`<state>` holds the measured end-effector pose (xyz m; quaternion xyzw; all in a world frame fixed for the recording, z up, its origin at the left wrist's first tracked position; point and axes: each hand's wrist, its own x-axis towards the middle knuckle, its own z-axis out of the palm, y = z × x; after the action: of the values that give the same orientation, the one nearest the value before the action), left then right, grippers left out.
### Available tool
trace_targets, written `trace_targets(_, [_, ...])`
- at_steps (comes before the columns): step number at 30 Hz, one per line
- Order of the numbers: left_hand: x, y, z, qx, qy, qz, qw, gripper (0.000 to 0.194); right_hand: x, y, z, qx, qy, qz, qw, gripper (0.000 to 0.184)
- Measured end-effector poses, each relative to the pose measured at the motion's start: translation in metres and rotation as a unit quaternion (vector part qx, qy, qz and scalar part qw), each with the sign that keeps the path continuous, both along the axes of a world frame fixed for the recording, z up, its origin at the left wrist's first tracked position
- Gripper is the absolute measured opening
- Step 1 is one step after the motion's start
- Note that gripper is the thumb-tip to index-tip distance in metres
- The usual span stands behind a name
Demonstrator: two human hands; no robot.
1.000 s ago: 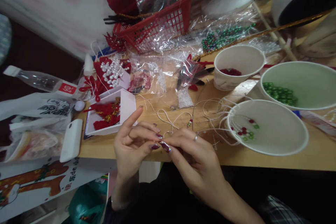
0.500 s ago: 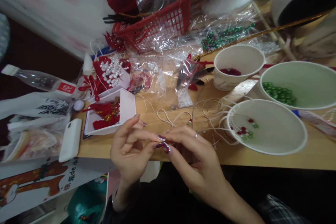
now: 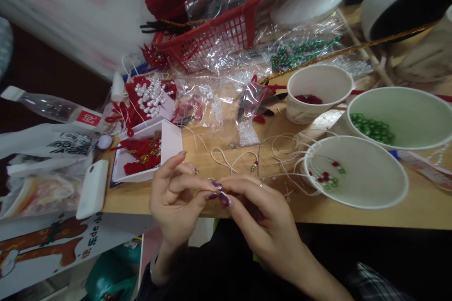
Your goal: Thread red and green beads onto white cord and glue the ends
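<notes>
My left hand [image 3: 183, 202] and my right hand [image 3: 263, 216] meet fingertip to fingertip over the table's front edge. Both are closed in a pinch, thumb against forefinger. Whatever lies between the fingertips is too small or hidden to make out. Just beyond them, a white cord [image 3: 226, 162] with a few red and green beads [image 3: 254, 165] at its end lies on the table. To the right stands a paper cup [image 3: 370, 183] with strung white, red and green beads inside and cords hanging over its rim.
Behind are a cup of red beads [image 3: 308, 99] and a cup of green beads [image 3: 372, 128]. A red basket [image 3: 226, 28] stands at the back. Left are a white box [image 3: 171, 143], a white phone [image 3: 92, 189] and a plastic bottle [image 3: 52, 104]. Clear bags [image 3: 197, 89] lie mid-table.
The view has shifted very slightly. Both hands keep the same pinch at nearly the same spot, and the things on the table stay as they were.
</notes>
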<state>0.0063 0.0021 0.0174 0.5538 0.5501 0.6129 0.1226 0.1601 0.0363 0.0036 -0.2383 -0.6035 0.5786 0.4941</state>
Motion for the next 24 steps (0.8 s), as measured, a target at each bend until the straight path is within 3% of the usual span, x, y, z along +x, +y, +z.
trace_targets(10, [0.0016,0.0050,0.0037,-0.012,-0.045,-0.021,0.999,0.064,0.0012,-0.0032,0.0011,-0.043,-0.038,0.001,0.998,0.015])
trace_targets(24, [-0.0050,-0.0009,0.0043,-0.003,0.094,-0.044,0.995,0.065,0.0006,-0.0005,0.0028,0.025,-0.018,-0.019,0.999,0.016])
